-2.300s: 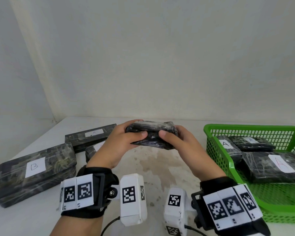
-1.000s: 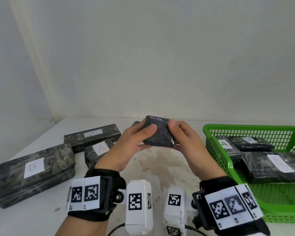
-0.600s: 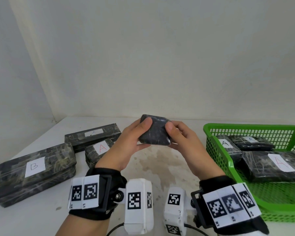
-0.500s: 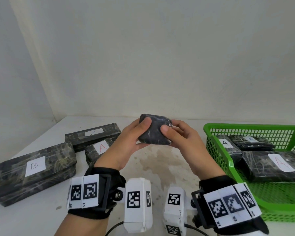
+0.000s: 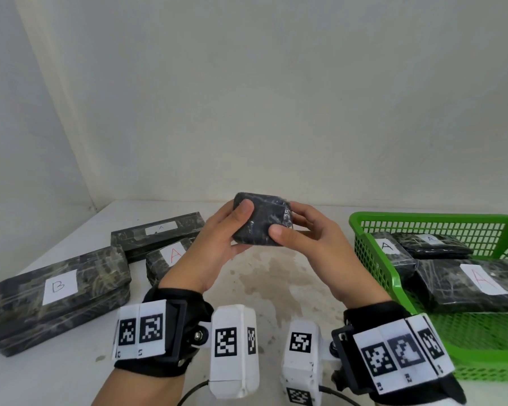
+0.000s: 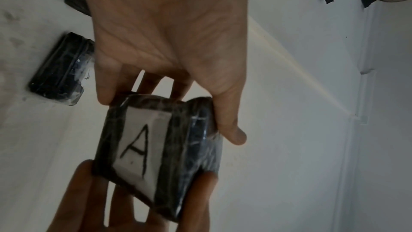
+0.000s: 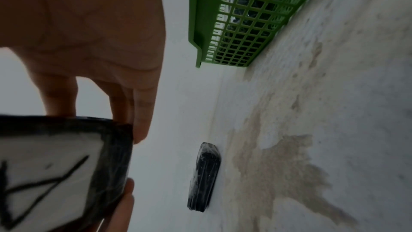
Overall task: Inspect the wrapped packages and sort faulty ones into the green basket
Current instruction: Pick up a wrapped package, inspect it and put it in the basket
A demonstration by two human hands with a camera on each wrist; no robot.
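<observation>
I hold a small square package [image 5: 260, 219] in black wrap above the middle of the table, standing on edge with its plain side towards me. My left hand [image 5: 238, 218] grips its left side, thumb on the near face. My right hand [image 5: 288, 222] grips its right side the same way. The left wrist view shows the far face of the package [image 6: 156, 147], which carries a white label marked A. The green basket [image 5: 423, 218] stands at the right, with three wrapped packages inside, the largest [image 5: 478, 282] marked A in red.
On the left of the table lie a long package marked B [image 5: 56, 294], a long one marked A [image 5: 159, 232] and a short one with a red A [image 5: 170, 256]. Another small black package [image 7: 204, 177] lies near the back wall. A brown stain [image 5: 276, 276] marks the table's middle.
The package was held flat and has been turned up on edge. In the last second it rotated a little and my right thumb slid onto its near face. Both hands stayed over the table's middle.
</observation>
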